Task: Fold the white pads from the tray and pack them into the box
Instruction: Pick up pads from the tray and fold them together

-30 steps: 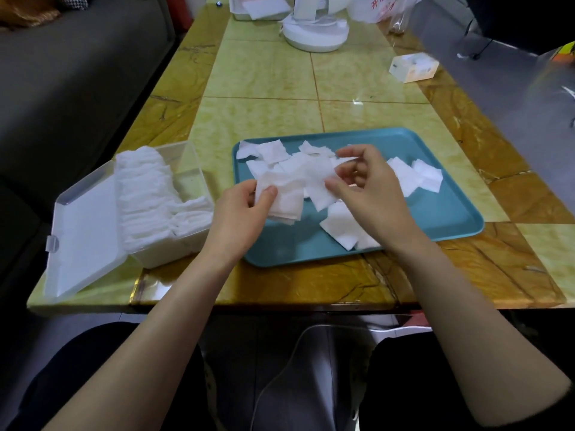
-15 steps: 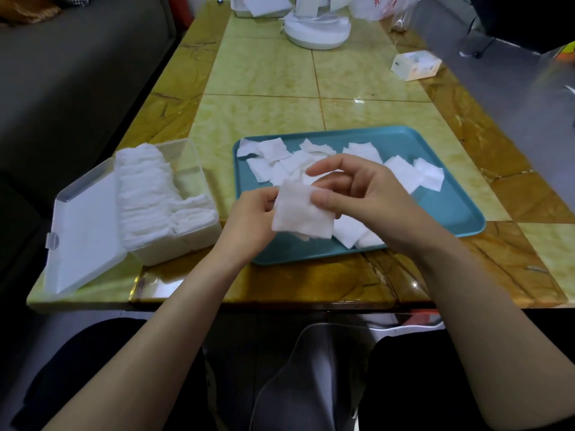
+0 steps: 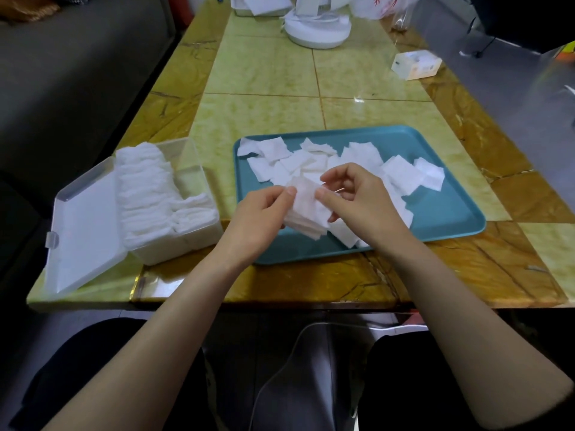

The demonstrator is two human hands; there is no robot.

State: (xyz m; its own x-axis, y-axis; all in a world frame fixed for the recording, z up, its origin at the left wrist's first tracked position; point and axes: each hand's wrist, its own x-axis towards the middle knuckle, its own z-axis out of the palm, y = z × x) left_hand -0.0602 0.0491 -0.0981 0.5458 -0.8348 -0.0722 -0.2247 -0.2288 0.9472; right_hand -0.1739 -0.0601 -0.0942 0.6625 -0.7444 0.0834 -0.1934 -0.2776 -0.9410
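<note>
White pads (image 3: 401, 175) lie loose and overlapping on the teal tray (image 3: 451, 213), which sits on the marble-patterned table (image 3: 264, 73). Above the tray's near-left part, both hands pinch one pad (image 3: 306, 206): the left hand (image 3: 261, 219) at its left edge, the right hand (image 3: 361, 200) at its right, fingers curled. Left of the tray, the clear plastic box (image 3: 186, 231) stands with its lid (image 3: 84, 228) open, holding a row of folded pads (image 3: 146, 188).

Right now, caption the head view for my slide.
Left hand and right hand pinch a white pad over the tray beside the box.
</note>
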